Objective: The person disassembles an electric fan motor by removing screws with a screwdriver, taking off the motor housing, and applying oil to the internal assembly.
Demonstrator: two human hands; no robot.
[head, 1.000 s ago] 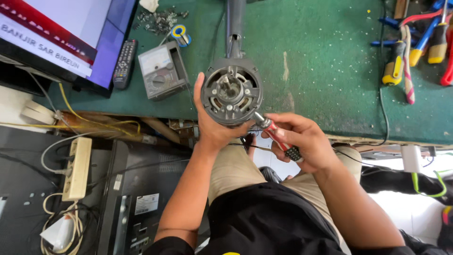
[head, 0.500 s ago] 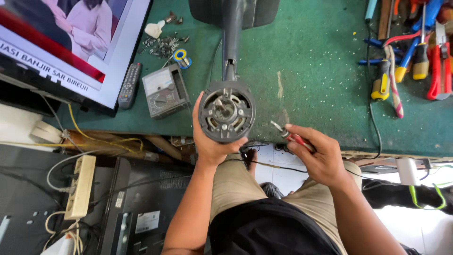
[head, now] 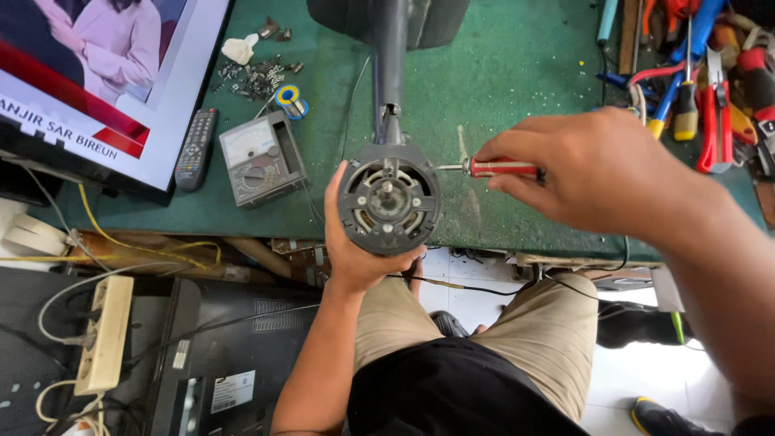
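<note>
My left hand [head: 349, 257] cups a round grey fan motor housing [head: 389, 199] from below and behind, its shaft and copper windings facing me. A dark fan neck [head: 391, 56] runs up from the motor to a base at the top edge. My right hand [head: 593, 173] is raised to the right of the motor and grips a red-handled screwdriver [head: 499, 169], held level. Its metal tip points left, just short of the housing's right rim.
A green workbench [head: 517, 89] carries an analogue multimeter [head: 261, 158], a black remote [head: 196, 148], a solder reel [head: 289, 98] and several loose screws [head: 255, 77]. A television screen [head: 97, 81] lies at left. Hand tools [head: 710, 89] crowd the right. A power strip [head: 103, 333] hangs below.
My right hand has risen from below the bench edge to motor height, turning the screwdriver level with its tip toward the housing. The view moved closer; the left hand keeps its hold.
</note>
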